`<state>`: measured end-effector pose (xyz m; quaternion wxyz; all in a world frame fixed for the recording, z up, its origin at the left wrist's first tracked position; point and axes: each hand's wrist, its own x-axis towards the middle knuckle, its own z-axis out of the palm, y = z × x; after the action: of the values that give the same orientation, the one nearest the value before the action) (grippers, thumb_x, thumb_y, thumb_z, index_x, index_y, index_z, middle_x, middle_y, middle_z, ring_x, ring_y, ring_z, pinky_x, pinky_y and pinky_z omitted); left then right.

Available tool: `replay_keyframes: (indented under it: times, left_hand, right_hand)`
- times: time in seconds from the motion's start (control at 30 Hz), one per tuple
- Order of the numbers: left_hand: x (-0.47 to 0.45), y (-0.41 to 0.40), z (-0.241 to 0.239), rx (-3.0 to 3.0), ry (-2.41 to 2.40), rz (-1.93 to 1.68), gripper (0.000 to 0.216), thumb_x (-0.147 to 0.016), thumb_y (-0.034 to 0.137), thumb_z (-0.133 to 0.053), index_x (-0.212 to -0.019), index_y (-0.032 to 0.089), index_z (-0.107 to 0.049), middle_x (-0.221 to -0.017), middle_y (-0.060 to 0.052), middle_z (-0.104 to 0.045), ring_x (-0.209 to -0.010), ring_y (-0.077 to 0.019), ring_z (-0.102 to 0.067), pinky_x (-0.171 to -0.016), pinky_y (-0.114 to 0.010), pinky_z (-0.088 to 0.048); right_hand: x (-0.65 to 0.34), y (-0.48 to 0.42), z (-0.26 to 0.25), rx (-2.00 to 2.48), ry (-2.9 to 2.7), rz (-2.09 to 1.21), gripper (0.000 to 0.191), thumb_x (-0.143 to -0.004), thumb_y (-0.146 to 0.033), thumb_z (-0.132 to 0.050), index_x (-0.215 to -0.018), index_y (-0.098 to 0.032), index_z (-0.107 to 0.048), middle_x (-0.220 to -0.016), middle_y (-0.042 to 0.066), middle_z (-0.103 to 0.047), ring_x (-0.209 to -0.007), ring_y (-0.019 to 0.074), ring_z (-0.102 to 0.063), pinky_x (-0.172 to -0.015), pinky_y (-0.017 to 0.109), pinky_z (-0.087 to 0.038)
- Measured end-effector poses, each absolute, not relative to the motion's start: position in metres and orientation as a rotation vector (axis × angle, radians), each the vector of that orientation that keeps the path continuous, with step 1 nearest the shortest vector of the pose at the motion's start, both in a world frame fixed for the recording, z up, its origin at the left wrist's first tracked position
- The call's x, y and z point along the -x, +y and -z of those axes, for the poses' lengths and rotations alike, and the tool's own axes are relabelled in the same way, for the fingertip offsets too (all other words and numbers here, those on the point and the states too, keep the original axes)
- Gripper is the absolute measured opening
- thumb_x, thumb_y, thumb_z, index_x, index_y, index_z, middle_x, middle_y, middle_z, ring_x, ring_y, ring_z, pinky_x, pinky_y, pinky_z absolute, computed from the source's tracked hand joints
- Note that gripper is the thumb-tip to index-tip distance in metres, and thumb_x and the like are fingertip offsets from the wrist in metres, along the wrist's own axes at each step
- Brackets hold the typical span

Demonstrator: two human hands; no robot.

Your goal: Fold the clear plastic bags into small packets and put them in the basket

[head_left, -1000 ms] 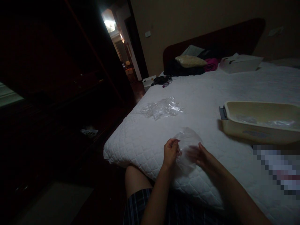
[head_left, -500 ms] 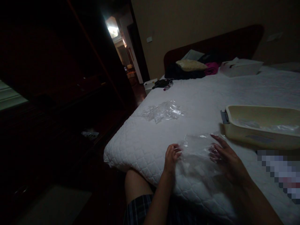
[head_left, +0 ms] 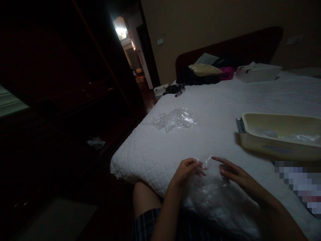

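A clear plastic bag point(head_left: 210, 187) lies flattened on the near corner of the white quilted bed point(head_left: 220, 113). My left hand point(head_left: 187, 170) rests on its left upper edge, fingers bent and pinching the plastic. My right hand point(head_left: 232, 172) lies on the bag's right upper part with fingers stretched out flat, pressing it down. The two hands almost meet at the bag's top edge. A crumpled pile of more clear plastic bags point(head_left: 174, 119) lies farther up the bed, to the left.
A cream plastic basin point(head_left: 278, 135) holding clear plastic stands on the bed at the right. Dark clothes, a pillow and a white box point(head_left: 257, 72) lie by the headboard. Dark furniture fills the left; a lit doorway point(head_left: 122, 33) is beyond. My knee point(head_left: 142, 197) is below the bed corner.
The bag, held up and stretched between both hands, has come down onto the bed corner. Both hands have moved closer together and nearer to me.
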<state>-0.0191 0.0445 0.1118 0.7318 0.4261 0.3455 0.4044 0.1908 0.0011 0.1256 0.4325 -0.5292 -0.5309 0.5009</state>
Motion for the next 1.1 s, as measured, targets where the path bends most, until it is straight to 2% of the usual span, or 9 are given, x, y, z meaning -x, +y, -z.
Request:
replay_keyframes:
  times: [0.07,0.17,0.27,0.33,0.43,0.6,0.77,0.93,1.1]
  left_hand:
    - [0.018,0.048,-0.109,-1.005,0.854,-0.944,0.049,-0.056,0.055,-0.081,-0.077,0.013,-0.064,-0.073,-0.006,-0.071,-0.050,-0.0142,-0.061,-0.052,-0.024,-0.044]
    - [0.018,0.054,-0.105,-1.059,0.960,-1.042,0.050,-0.057,0.058,-0.078,-0.077,0.014,-0.063,-0.071,-0.004,-0.069,-0.043,-0.0103,-0.056,-0.045,-0.022,-0.040]
    - [0.020,0.057,-0.106,-1.079,1.008,-1.107,0.048,-0.057,0.057,-0.077,-0.075,0.015,-0.062,-0.069,-0.002,-0.067,-0.042,-0.0085,-0.054,-0.044,-0.022,-0.040]
    - [0.020,0.057,-0.109,-1.074,1.010,-1.120,0.048,-0.057,0.057,-0.077,-0.075,0.016,-0.062,-0.068,-0.001,-0.066,-0.041,-0.0081,-0.053,-0.044,-0.022,-0.041]
    - [0.020,0.055,-0.114,-1.070,0.993,-1.113,0.049,-0.057,0.058,-0.076,-0.076,0.015,-0.061,-0.068,-0.001,-0.066,-0.040,-0.0077,-0.052,-0.043,-0.022,-0.042]
    - [0.019,0.051,-0.117,-1.080,0.957,-1.058,0.049,-0.059,0.058,-0.076,-0.079,0.015,-0.061,-0.072,-0.002,-0.068,-0.041,-0.0083,-0.054,-0.043,-0.022,-0.040]
    - [0.023,0.050,-0.111,-1.020,0.908,-1.033,0.060,-0.055,0.061,-0.078,-0.091,0.016,-0.062,-0.075,-0.003,-0.069,-0.044,-0.0113,-0.058,-0.047,-0.023,-0.041]
    - [0.031,0.045,-0.104,-0.773,0.757,-0.823,0.077,-0.060,0.084,-0.056,-0.089,0.013,-0.064,-0.080,-0.011,-0.071,-0.058,-0.0204,-0.065,-0.054,-0.030,-0.047]
    - [0.030,0.041,-0.111,-1.048,0.853,-0.969,0.053,-0.056,0.062,-0.079,-0.073,0.012,-0.067,-0.065,-0.004,-0.066,-0.064,-0.0152,-0.061,-0.068,-0.027,-0.047]
  right_hand:
    - [-0.192,0.002,-0.121,1.347,-1.406,-1.217,0.059,-0.072,-0.056,-0.069,-0.122,-0.025,-0.066,-0.075,0.002,-0.063,-0.067,0.0176,-0.057,-0.063,0.033,-0.051]
    - [-0.196,0.005,-0.112,1.376,-1.444,-1.175,0.058,-0.070,-0.057,-0.069,-0.118,-0.024,-0.068,-0.073,0.002,-0.065,-0.068,0.0193,-0.060,-0.070,0.037,-0.053]
    - [-0.200,0.009,-0.105,1.374,-1.334,-1.138,0.058,-0.063,-0.061,-0.074,-0.109,-0.025,-0.070,-0.091,0.008,-0.072,-0.087,0.0260,-0.067,-0.083,0.043,-0.054]
    - [-0.203,0.012,-0.103,1.347,-1.242,-1.160,0.061,-0.062,-0.064,-0.073,-0.109,-0.025,-0.069,-0.101,0.011,-0.072,-0.094,0.0289,-0.067,-0.085,0.045,-0.054]
    - [-0.204,0.016,-0.103,1.337,-1.125,-1.207,0.064,-0.063,-0.069,-0.069,-0.107,-0.023,-0.069,-0.100,0.014,-0.072,-0.089,0.0291,-0.069,-0.078,0.045,-0.057]
    - [-0.196,0.023,-0.105,1.424,-1.072,-1.107,0.064,-0.051,-0.071,-0.075,-0.090,-0.021,-0.070,-0.084,0.010,-0.073,-0.073,0.0250,-0.068,-0.067,0.039,-0.058]
    - [-0.190,0.018,-0.114,1.399,-1.124,-0.907,0.049,-0.063,-0.068,-0.070,-0.074,-0.020,-0.065,-0.062,0.005,-0.064,-0.053,0.0177,-0.060,-0.050,0.031,-0.051]
    - [-0.188,0.010,-0.130,1.371,-0.989,-0.746,0.041,-0.072,-0.061,-0.067,-0.080,-0.022,-0.059,-0.064,0.004,-0.061,-0.049,0.0151,-0.055,-0.041,0.026,-0.043]
    - [-0.191,0.007,-0.142,1.458,-1.088,-0.622,0.043,-0.076,-0.063,-0.061,-0.083,-0.021,-0.059,-0.062,0.002,-0.060,-0.044,0.0135,-0.051,-0.039,0.026,-0.039]
